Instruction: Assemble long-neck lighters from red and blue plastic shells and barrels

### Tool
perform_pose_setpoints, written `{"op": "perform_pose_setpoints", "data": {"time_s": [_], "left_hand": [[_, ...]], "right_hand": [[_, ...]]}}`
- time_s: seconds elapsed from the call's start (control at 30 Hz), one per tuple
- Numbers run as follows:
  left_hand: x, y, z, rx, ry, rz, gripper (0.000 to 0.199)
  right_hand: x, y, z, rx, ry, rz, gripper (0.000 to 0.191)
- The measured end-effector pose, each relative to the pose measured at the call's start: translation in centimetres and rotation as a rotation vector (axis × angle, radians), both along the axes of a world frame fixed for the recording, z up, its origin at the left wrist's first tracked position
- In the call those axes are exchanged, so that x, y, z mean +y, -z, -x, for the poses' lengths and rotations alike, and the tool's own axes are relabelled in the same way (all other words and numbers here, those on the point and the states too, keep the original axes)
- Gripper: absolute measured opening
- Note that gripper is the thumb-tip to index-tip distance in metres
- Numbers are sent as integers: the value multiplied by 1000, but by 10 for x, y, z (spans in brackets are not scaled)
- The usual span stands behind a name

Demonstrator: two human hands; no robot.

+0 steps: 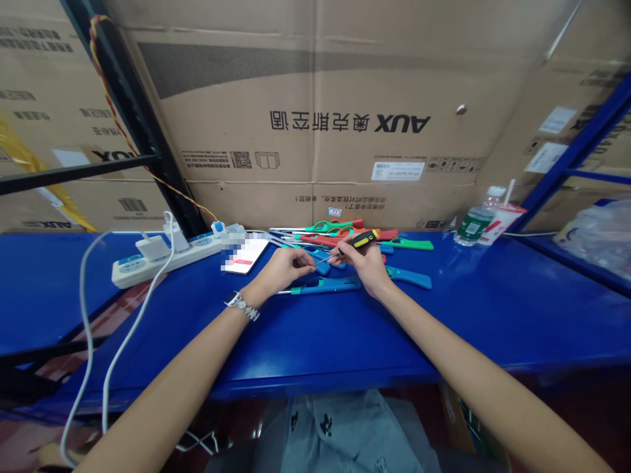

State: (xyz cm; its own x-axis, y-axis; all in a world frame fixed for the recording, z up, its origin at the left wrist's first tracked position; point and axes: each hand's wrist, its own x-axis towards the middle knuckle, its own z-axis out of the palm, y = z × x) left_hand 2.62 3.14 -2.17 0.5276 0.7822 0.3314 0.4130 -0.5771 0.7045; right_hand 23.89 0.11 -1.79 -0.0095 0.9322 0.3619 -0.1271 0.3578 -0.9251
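My right hand grips a yellow-and-black screwdriver, its thin shaft slanting down to the left. The shaft's end reaches the fingertips of my left hand. Those fingers are pinched together, and what they hold, if anything, is too small to name. Beneath and around both hands lie several long-nosed lighters. A blue lighter rests closest to me, with another blue one to the right of my right hand. Farther back are a green lighter and a red one, partly overlapping others.
A phone lies left of the lighters, near a white power strip with chargers and cables. At the back right stand a water bottle and a cup with a straw. Cardboard walls off the blue table's rear.
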Motion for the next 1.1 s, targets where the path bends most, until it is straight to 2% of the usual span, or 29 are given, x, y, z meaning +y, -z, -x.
{"op": "perform_pose_setpoints", "data": {"time_s": [0.23,0.33,0.5,1.1], "left_hand": [[-3,-3,-2,15,-21,-57,6],[-3,-2,-3,-43,-15,-34,5],[-2,0,-6,-149,8,45,19],[-2,2,-6,-196,-23,68,19]], "right_hand": [[1,-1,-1,-12,19,-47,47],[3,-3,-3,10,43,-67,45],[3,-3,-4,30,36,-61,42],[4,-4,-6,38,69,-61,44]]}}
